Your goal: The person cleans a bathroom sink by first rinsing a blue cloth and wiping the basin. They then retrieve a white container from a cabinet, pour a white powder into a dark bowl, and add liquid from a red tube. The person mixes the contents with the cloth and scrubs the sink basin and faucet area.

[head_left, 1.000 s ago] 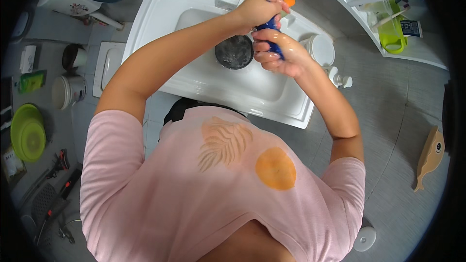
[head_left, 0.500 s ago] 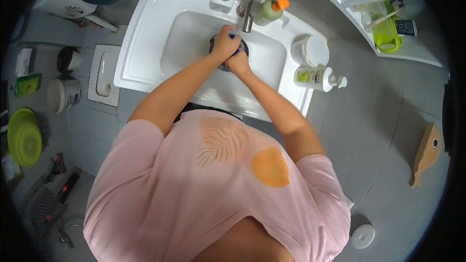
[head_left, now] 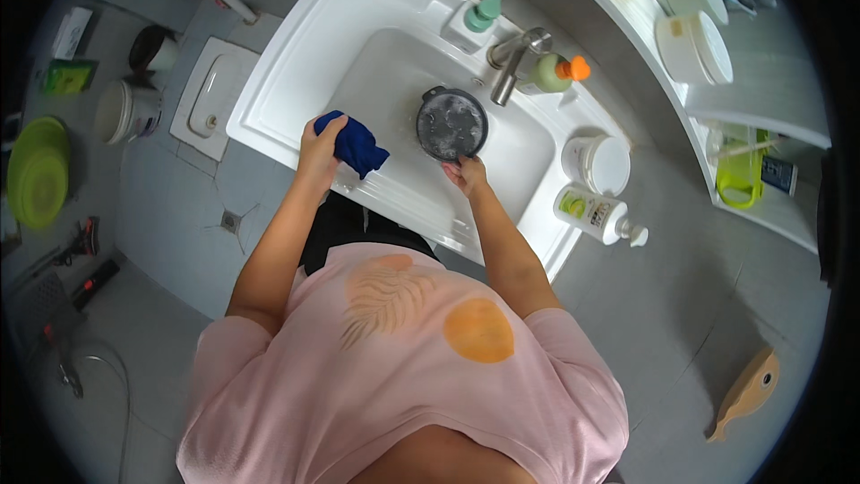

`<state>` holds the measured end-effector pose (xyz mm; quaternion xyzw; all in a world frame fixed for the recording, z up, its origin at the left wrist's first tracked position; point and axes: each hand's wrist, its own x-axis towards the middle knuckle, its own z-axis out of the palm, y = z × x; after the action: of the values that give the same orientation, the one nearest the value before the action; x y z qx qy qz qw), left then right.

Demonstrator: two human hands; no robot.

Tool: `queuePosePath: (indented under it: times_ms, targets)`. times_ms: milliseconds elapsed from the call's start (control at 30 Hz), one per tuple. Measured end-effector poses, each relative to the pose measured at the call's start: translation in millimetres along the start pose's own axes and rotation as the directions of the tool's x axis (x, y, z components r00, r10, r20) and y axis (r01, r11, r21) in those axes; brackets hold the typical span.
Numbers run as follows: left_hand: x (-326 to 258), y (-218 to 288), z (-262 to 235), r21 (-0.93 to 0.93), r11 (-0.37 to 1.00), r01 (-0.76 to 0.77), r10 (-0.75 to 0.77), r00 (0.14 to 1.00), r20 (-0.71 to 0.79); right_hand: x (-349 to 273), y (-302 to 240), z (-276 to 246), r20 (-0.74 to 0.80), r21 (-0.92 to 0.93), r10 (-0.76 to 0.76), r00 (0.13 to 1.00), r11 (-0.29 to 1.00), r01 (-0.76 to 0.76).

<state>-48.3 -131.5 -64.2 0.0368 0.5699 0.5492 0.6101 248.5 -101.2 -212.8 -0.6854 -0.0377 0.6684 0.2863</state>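
Observation:
A bunched, dark blue cloth (head_left: 356,145) is gripped in my left hand (head_left: 317,152), held over the near left rim of the white sink (head_left: 285,81). My right hand (head_left: 465,177) pinches the near edge of a dark grey round bowl (head_left: 483,125), fingers under or behind the rim and partly hidden. Whitish suds and bubbles cover the bowl's inside. A small ear juts from its far left edge. It is down in the sink basin, below and left of the metal faucet (head_left: 514,72); whether it touches the basin floor I cannot tell.
Behind the basin stand a soap dispenser with a green pump (head_left: 472,22) and a green bottle with an orange top (head_left: 553,73). On the right ledge are a white tub (head_left: 596,164) and a white pump bottle (head_left: 592,213). White shelves (head_left: 667,94) curve along the right.
My hands have parted. The left has moved left and nearer me with the blue cloth, out of the bowl; the right keeps the bowl's edge. The whole view has shifted and turned.

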Motion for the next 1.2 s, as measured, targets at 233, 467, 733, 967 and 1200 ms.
queuePosePath:
  times_ms: [233,467,733,967,1200]
  targets:
    - [-7,18,-53,-0.078,0.996,0.042,-0.047,0.997,-0.062,5,5,11,-0.033,0.067,-0.011,0.999,0.998,0.014]
    - [-1,45,-71,-0.074,0.993,0.093,-0.097,0.994,-0.048,4,6,5,-0.158,-0.01,-0.124,0.98,0.992,0.124]
    - [22,66,-78,0.031,0.992,0.121,-0.118,0.989,-0.085,-28,1,8,-0.179,-0.065,-0.182,0.967,0.983,0.172]
    - [34,73,-79,0.065,0.985,0.157,-0.152,0.985,-0.078,-84,-19,37,-0.122,-0.167,-0.176,0.977,0.974,0.154]
    - [41,70,-81,0.092,0.984,0.155,-0.153,0.988,-0.023,-128,-52,109,0.01,-0.252,-0.213,0.977,0.945,0.209]
